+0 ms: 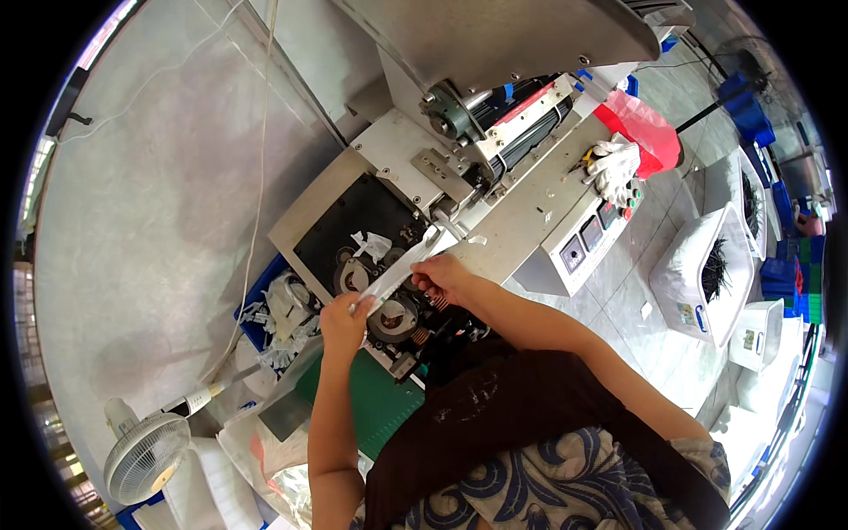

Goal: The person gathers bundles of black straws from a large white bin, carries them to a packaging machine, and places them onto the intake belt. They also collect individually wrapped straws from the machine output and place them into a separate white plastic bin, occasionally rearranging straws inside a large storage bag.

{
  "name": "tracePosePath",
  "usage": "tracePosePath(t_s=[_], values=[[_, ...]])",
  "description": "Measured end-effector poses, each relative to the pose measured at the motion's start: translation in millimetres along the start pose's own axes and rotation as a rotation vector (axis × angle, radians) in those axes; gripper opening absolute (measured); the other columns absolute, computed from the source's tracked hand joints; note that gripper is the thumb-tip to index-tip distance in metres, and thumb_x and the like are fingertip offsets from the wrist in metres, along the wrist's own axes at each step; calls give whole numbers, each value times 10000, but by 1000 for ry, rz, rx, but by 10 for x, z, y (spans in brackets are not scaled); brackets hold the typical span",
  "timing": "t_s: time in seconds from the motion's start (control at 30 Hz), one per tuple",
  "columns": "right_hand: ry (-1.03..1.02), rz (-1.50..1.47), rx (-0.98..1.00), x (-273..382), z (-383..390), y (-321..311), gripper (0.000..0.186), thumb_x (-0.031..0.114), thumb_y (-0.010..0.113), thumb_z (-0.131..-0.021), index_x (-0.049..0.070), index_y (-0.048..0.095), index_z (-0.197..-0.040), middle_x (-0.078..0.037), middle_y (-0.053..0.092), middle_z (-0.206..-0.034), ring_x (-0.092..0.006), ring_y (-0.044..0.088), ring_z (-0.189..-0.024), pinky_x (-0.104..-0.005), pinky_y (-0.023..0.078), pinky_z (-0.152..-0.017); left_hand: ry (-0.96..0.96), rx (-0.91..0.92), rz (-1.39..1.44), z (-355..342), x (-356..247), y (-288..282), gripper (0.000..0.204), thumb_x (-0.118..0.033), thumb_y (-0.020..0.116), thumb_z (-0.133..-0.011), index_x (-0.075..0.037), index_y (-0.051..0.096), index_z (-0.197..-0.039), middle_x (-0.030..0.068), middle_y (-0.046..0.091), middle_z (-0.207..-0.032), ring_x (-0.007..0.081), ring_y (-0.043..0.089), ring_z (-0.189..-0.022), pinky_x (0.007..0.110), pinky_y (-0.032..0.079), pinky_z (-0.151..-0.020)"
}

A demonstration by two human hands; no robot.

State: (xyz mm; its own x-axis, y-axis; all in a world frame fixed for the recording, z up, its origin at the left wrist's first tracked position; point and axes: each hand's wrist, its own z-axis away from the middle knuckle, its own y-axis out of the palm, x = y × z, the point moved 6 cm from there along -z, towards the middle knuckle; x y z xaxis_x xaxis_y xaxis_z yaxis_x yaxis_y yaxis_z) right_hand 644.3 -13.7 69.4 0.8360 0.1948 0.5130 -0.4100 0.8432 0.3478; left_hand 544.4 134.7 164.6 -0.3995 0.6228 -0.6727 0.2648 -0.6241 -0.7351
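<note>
A long white strip (389, 279) stretches diagonally across the machine (291, 216), over its dark recess with round metal reels (393, 320). Around the lower left end of the strip my left hand (343, 321) is closed. My right hand (444, 279) has its fingers curled in a pinch on the strip's edge, nearer the upper end. That upper end reaches a small metal guide (446, 223) beside the roller unit. A crumpled white scrap (373, 246) lies in the recess behind the strip.
White gloves (613, 166) lie on the machine's right ledge, above a control box (583, 243). A blue bin of white scraps (287, 309) stands at the left, with a fan (148, 455) at lower left. White tubs (702, 300) stand on the floor at right. A metal cover (503, 40) overhangs the top.
</note>
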Motion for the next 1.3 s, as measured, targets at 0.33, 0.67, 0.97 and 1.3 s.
tracePosePath(t_s=[0.33,0.67,0.97,1.3], values=[[7,-408,-241,-124,-219,-696,203,245,569,-764,62,483,-769,-64,548,-665,-92,424,-439,-200,272,-346,-225,-103,164,59,142,56,325,-297,535,-763,15,590,-837,162,581,-655,219,573,-546,305,435,-546],[-62,-413,-258,37,-423,-720,176,104,588,-728,37,496,-594,-33,491,-550,-97,380,-404,-214,275,-344,-371,-174,336,247,52,40,283,-222,645,-686,50,570,-704,38,514,-517,81,446,-404,212,339,-381],[-84,-187,-184,82,-304,-823,160,133,578,-729,34,544,-608,-42,526,-550,-101,430,-414,-221,308,-356,-587,-287,501,510,477,277,280,-214,687,-662,17,532,-635,44,505,-500,87,457,-410,204,333,-381],[-5,-199,-119,-170,462,-2006,114,150,555,-765,39,564,-792,-18,534,-658,-88,464,-524,-225,369,-425,-499,-339,403,541,876,198,252,-144,698,-620,-19,483,-583,2,459,-498,94,411,-440,223,316,-408]])
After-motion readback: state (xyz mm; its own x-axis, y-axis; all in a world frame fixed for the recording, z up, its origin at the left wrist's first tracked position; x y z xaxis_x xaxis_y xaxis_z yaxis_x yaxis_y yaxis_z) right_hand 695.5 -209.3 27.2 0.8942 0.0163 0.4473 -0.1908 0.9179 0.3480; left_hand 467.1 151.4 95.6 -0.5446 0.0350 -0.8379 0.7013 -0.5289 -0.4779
